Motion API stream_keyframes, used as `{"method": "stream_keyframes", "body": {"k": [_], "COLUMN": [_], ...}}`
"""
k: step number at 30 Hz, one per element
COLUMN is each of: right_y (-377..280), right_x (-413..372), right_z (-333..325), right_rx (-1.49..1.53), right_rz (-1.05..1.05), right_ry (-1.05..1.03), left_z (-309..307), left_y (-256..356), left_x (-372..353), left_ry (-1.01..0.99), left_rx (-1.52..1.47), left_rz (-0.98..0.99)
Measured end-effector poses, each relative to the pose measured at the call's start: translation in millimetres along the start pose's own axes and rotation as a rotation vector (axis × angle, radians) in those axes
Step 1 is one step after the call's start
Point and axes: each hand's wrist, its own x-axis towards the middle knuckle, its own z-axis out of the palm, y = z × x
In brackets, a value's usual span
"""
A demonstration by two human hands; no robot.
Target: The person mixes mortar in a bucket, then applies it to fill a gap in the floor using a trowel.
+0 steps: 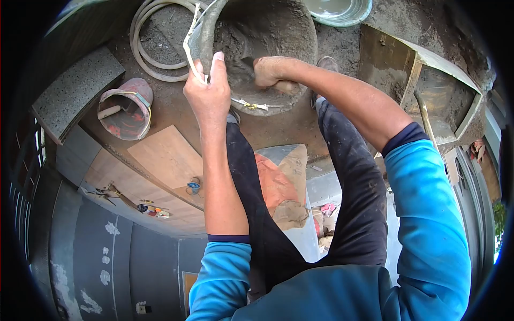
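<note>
A mortar-caked bucket [292,32] stands tilted between my feet, its mouth towards me and wet grey mortar [235,37] inside. My left hand [210,91] is closed on its left rim, thumb over the edge, beside a pale cord handle [188,45]. The cord's other end [251,104] is tied at the near rim. My right hand [274,73] reaches into the bucket with its fingers wrapped round what looks like a trowel, whose dark blade [247,64] is blurred against the mortar. The trowel's handle is hidden in my fist.
At left stand a smaller stained bucket [126,109] with a handled tool inside and a speckled block [80,91]. A coiled hose [140,45] lies behind. To the right is a wooden box [444,96]; a basin [342,10] sits at the top. Torn sacks [278,184] lie between my legs.
</note>
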Motion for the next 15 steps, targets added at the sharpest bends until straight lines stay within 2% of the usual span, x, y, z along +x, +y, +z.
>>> {"method": "stream_keyframes", "body": {"k": [2, 6, 9, 10, 13, 15], "right_y": [-25.4, -20.8, -16.5, -11.0, 29.4, 50.2], "right_x": [-55.5, -93.7, -67.1, -56.9, -28.9, -28.1], "right_z": [-39.6, -53.1, -32.9, -26.8, -10.2, 12.9], "right_rx": [0.240, 0.658, 0.579, 0.538, 0.540, 0.246], "right_rz": [-0.071, 0.008, -0.146, -0.123, 0.107, 0.018], "right_ry": [-0.077, 0.147, 0.076, 0.085, 0.229, 0.717], "left_z": [-1.4, -13.5, -12.7, -12.5, -15.5, -14.2], "left_y": [-3.1, -11.7, -4.0, -4.4, 0.4, -2.5], "left_x": [6.1, 5.9, 6.8, 8.2, 7.1, 3.6], "left_ry": [-0.006, -0.030, -0.041, -0.035, -0.035, -0.036], "left_rx": [0.003, 0.041, 0.020, 0.041, 0.045, 0.037], "left_rz": [0.026, -0.030, -0.008, 0.004, -0.030, -0.020]}}
